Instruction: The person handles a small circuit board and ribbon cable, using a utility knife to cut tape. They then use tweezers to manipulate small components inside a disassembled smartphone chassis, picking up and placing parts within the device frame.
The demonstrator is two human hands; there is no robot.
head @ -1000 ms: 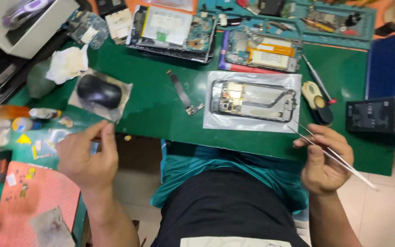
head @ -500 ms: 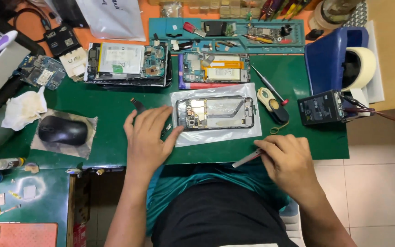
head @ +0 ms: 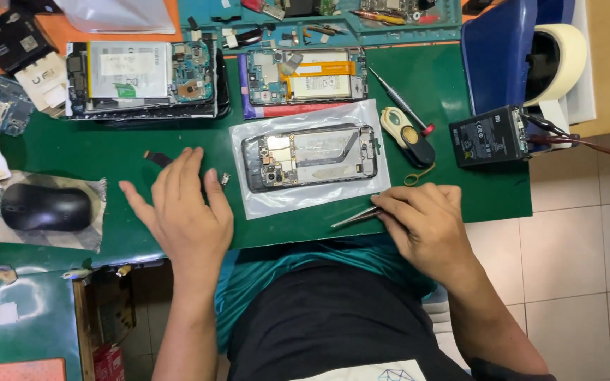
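Note:
My left hand (head: pixel 181 208) lies flat on the green mat (head: pixel 107 152) with its fingers spread, covering most of a dark flex strip (head: pixel 157 158); a tiny metal part (head: pixel 224 179) sits just right of the fingers. My right hand (head: pixel 428 226) rests on the mat's front edge, pinching metal tweezers (head: pixel 356 217) whose tips point left. Between the hands lies an opened phone frame (head: pixel 310 156) on a clear plastic bag (head: pixel 262 204).
Two more opened phones (head: pixel 142 77) (head: pixel 303 74) lie behind. A black mouse (head: pixel 45 207) sits at left, a screwdriver (head: pixel 400 102) and an opening tool (head: pixel 407 135) at right, beside a black adapter (head: pixel 490 135) and a tape roll (head: pixel 563 60).
My left hand came from the far left side to the mat, then settled flat left of the phone frame. My right hand lowered the tweezers onto the mat's front edge.

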